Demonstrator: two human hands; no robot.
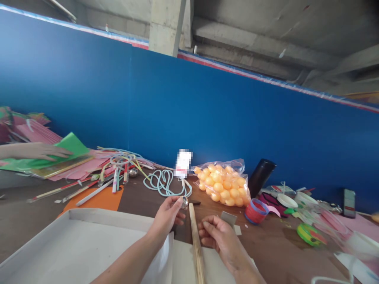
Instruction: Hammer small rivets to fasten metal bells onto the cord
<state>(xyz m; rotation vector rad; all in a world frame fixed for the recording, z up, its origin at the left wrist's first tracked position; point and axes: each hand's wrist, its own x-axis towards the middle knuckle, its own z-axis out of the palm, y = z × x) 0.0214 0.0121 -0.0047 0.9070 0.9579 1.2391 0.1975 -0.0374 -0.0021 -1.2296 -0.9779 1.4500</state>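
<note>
My left hand [166, 216] pinches a small shiny silver ball [185, 202] between thumb and fingers. Just right of it, a pale wooden stick [195, 240] runs from the front of the table towards the back, between my two hands. My right hand [217, 238] is beside the stick with its fingers curled and thumb against them; whatever may be inside the grip is hidden. Beneath the left forearm lies a shallow white box lid [97, 215]. A bundle of light-blue cord [162, 182] lies beyond my left hand, joined to a blurred white badge [182, 162].
A clear bag of orange balls [223, 185], a black bottle [262, 175] and a red-and-blue tape roll [256, 212] stand behind. Left are sticks [114, 177] and another person's hand [44, 152] on green sheets [72, 144]. A phone [349, 203] and green-yellow tape [309, 234] are right.
</note>
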